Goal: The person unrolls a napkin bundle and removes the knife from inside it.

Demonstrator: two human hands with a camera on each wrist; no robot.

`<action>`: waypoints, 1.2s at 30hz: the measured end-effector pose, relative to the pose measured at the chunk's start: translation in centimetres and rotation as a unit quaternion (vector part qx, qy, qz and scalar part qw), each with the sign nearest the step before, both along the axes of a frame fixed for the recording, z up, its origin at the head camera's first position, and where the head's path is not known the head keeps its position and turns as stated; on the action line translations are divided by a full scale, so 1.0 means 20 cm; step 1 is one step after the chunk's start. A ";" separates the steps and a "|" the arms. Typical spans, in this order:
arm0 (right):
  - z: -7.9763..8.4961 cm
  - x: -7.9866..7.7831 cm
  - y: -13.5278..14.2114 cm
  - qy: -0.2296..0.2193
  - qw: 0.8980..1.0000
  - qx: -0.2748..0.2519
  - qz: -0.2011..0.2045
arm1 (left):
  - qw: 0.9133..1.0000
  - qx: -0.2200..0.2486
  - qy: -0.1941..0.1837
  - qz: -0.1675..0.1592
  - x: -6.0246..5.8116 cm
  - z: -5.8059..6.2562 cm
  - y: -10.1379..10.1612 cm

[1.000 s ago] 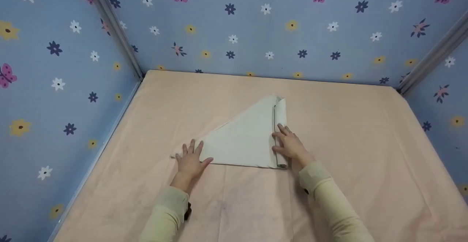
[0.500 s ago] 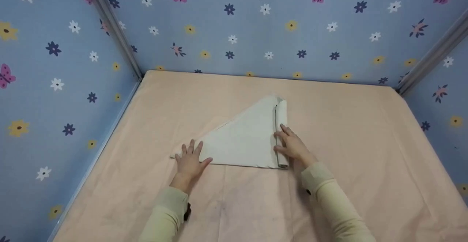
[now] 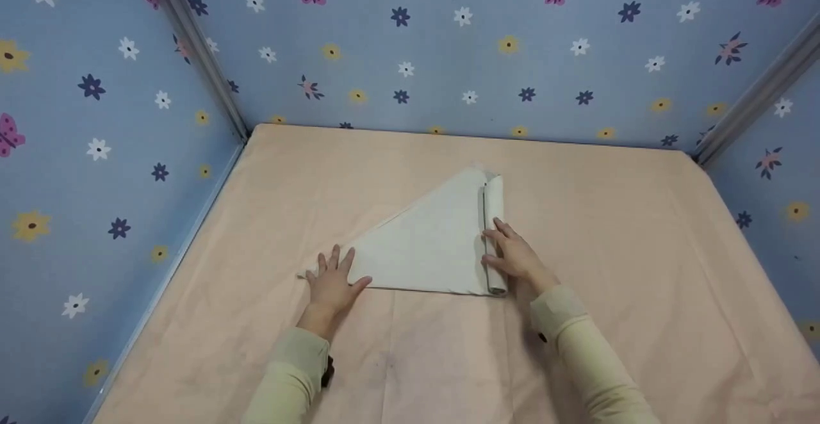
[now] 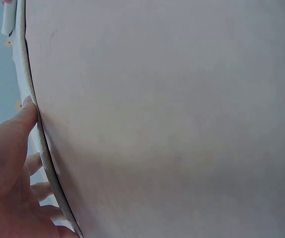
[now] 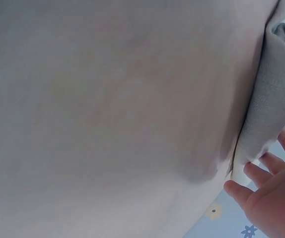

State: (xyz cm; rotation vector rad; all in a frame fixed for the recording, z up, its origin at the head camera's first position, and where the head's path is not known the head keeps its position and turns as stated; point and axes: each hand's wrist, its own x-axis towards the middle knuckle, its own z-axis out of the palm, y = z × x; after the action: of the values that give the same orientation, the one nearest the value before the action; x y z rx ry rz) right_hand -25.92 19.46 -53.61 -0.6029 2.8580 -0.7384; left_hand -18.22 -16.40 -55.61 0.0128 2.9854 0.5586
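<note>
A white cloth [image 3: 419,238], folded into a pointed shape, lies flat on the covered table. Along its right side runs a narrow rolled edge [image 3: 494,203], whose coiled end shows in the right wrist view. My left hand [image 3: 332,286] presses on the cloth's left corner with its fingers spread. In the left wrist view the left thumb [image 4: 27,113] lies at the cloth's near edge. My right hand [image 3: 517,256] rests on the roll from the right, its fingers extended across it. The right fingertips [image 5: 237,191] touch the side of the roll in the right wrist view.
A peach cover [image 3: 608,251] with faint creases spreads over the table under the cloth. Blue panels [image 3: 435,46] printed with flowers and butterflies stand at the back and both sides. Grey posts [image 3: 198,46] mark the two back corners.
My right hand and the rolled edge have shifted very slightly to the right. My left hand keeps its place on the left corner.
</note>
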 end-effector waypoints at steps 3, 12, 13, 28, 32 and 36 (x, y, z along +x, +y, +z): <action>0.00 0.00 0.01 -0.003 1.000 -0.002 -0.002 | 1.000 0.004 -0.001 0.000 0.00 0.00 0.00; 0.01 0.01 0.02 -0.005 1.000 -0.012 -0.003 | 1.000 -0.008 -0.007 0.000 0.00 0.00 0.01; 0.01 0.01 0.03 -0.005 1.000 -0.013 -0.004 | 1.000 -0.010 -0.006 -0.001 0.00 0.00 0.01; 0.01 0.02 0.08 -0.009 0.999 -0.041 -0.001 | 1.000 -0.026 -0.006 0.001 0.00 0.00 0.01; 0.01 0.02 0.09 -0.015 0.999 -0.045 -0.004 | 1.000 -0.029 -0.001 -0.001 0.00 0.00 0.01; 0.01 0.02 0.10 -0.028 0.998 -0.046 -0.013 | 1.000 -0.027 0.001 -0.001 0.00 0.00 0.01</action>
State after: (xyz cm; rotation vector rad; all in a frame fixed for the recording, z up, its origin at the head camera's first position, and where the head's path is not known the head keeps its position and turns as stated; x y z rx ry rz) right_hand -25.46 21.41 -53.41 -0.5497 2.7982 -0.8806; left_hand -18.25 -16.22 -55.66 0.0124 3.0009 0.4769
